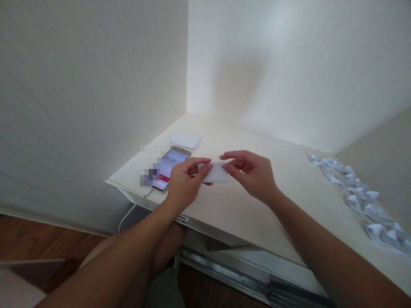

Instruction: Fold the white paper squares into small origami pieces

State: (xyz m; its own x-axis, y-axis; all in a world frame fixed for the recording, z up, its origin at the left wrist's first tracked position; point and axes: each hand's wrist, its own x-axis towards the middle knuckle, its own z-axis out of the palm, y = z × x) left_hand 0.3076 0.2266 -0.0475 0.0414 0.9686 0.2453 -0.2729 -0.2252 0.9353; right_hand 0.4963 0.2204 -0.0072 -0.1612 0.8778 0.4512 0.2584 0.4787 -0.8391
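Note:
A small white piece of paper (216,173), rectangular and seemingly folded, is held above the desk between both hands. My left hand (186,179) pinches its left end, thumb on top and fingers underneath. At the upper right corner, my right hand (248,171) grips the paper between thumb and fingertips. A short stack of white paper sheets (186,140) lies on the desk beyond my left hand. Along the right side sit several folded white paper boats (356,188) in rows.
A phone (170,169) showing a running timer lies left of my left hand, with a white cable (133,207) hanging over the desk edge. Walls close off the white desk (257,222) at the left and back. Below its front edge is an open drawer space with a metal rail (221,269).

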